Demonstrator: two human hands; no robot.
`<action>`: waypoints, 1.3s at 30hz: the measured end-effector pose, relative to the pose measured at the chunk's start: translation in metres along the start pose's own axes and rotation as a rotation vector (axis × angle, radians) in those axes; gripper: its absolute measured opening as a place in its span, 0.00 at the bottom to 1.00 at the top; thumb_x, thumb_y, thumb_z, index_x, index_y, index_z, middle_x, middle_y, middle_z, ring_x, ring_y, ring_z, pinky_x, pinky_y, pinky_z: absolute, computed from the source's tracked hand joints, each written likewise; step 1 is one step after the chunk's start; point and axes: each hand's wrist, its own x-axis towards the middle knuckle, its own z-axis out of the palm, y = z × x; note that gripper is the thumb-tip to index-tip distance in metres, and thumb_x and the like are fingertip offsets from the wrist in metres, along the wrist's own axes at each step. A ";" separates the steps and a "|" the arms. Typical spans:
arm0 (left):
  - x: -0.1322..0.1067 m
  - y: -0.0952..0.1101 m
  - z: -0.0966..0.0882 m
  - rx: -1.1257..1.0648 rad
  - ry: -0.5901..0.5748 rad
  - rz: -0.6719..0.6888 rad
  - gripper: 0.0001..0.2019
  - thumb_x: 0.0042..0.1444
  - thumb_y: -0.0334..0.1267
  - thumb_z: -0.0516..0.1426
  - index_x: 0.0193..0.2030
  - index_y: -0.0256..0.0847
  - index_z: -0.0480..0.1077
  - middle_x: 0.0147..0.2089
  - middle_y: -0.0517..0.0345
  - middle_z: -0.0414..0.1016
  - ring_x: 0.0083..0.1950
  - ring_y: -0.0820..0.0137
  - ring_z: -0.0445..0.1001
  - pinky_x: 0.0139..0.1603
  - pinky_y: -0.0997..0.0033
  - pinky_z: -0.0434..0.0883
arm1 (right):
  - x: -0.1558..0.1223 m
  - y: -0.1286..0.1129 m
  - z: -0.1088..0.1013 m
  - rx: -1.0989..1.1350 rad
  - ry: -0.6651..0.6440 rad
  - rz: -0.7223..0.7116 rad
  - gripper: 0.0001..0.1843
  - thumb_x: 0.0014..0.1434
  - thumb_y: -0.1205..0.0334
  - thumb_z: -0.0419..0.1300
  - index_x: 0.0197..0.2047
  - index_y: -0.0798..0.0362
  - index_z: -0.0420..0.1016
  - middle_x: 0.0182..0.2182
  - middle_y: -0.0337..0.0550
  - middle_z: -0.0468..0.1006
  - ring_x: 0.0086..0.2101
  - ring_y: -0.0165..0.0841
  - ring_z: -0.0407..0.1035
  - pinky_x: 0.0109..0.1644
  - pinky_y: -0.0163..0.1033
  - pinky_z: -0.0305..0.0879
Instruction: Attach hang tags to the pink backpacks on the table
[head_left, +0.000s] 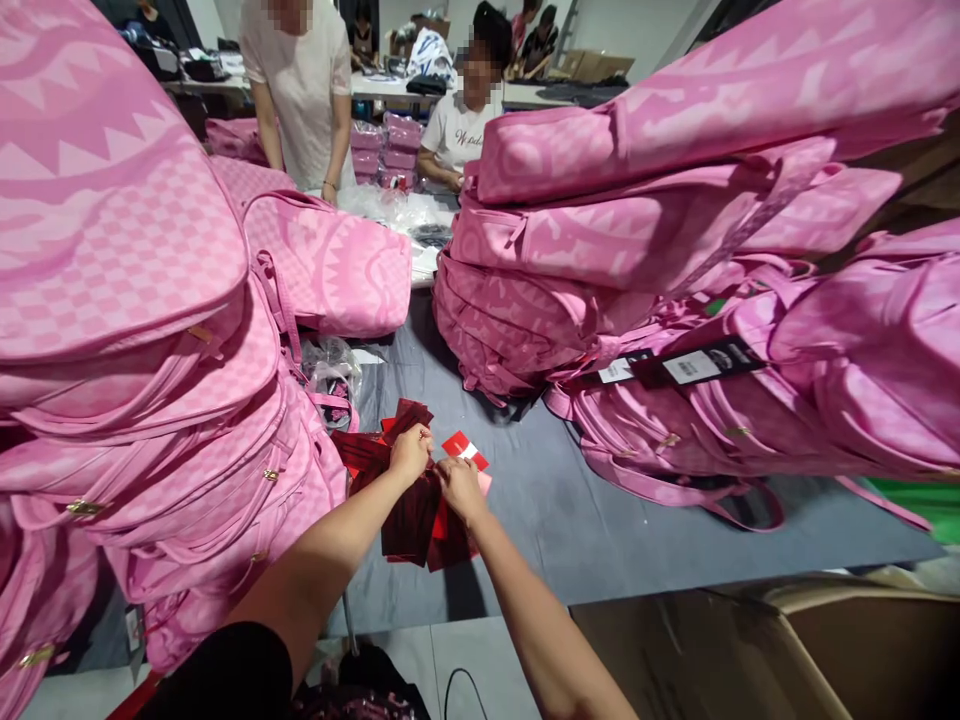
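Note:
My left hand (410, 453) is closed, with thumb and fingers pinched together above a spread bunch of dark red, glossy tags (409, 530). Close beside it on the right, my right hand (459, 486) also has its fingertips pressed together over the same bunch. What sits between the fingers of either hand is too small to make out. Under and around the bunch lie brighter red pieces. A red card with a white band (466, 450) lies just beyond my right hand.
Pink patterned backpacks (135, 230) are stacked high on the left, with another pile (555, 240) on the right. Black hang tags (712, 362) hang from some. A grey table (555, 540) lies between; an open cardboard box (750, 640) stands at lower right. Two people work opposite.

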 end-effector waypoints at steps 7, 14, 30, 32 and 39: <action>-0.006 -0.006 -0.015 0.045 -0.012 0.120 0.06 0.55 0.32 0.54 0.38 0.41 0.71 0.29 0.61 0.76 0.29 0.74 0.72 0.32 0.76 0.67 | 0.005 0.012 0.004 0.018 0.007 0.003 0.14 0.56 0.75 0.51 0.36 0.51 0.76 0.35 0.42 0.79 0.42 0.33 0.69 0.55 0.39 0.50; -0.019 0.005 -0.030 0.089 0.057 0.160 0.23 0.53 0.31 0.58 0.57 0.39 0.65 0.52 0.48 0.74 0.53 0.65 0.72 0.56 0.63 0.67 | -0.021 0.048 -0.033 -0.018 0.283 0.238 0.20 0.58 0.71 0.45 0.41 0.58 0.78 0.37 0.53 0.80 0.39 0.38 0.72 0.51 0.44 0.58; -0.266 -0.040 -0.170 -0.257 -0.082 0.293 0.14 0.58 0.34 0.55 0.50 0.39 0.71 0.33 0.58 0.80 0.34 0.72 0.77 0.37 0.77 0.70 | -0.161 -0.214 -0.059 0.728 0.399 -0.098 0.13 0.55 0.51 0.62 0.35 0.53 0.78 0.33 0.46 0.79 0.33 0.36 0.73 0.39 0.39 0.69; -0.287 -0.067 -0.205 -0.202 -0.038 0.253 0.08 0.57 0.33 0.55 0.41 0.39 0.75 0.30 0.59 0.79 0.31 0.73 0.76 0.34 0.78 0.68 | -0.161 -0.249 -0.044 0.744 0.331 -0.139 0.13 0.55 0.52 0.63 0.34 0.53 0.77 0.32 0.45 0.78 0.33 0.35 0.73 0.39 0.38 0.69; -0.359 -0.163 -0.348 0.105 0.312 0.085 0.09 0.60 0.35 0.52 0.37 0.44 0.75 0.31 0.61 0.78 0.33 0.72 0.75 0.36 0.76 0.65 | -0.153 -0.374 0.017 0.546 -0.080 -0.351 0.20 0.60 0.49 0.55 0.46 0.56 0.74 0.33 0.47 0.79 0.29 0.34 0.73 0.34 0.37 0.69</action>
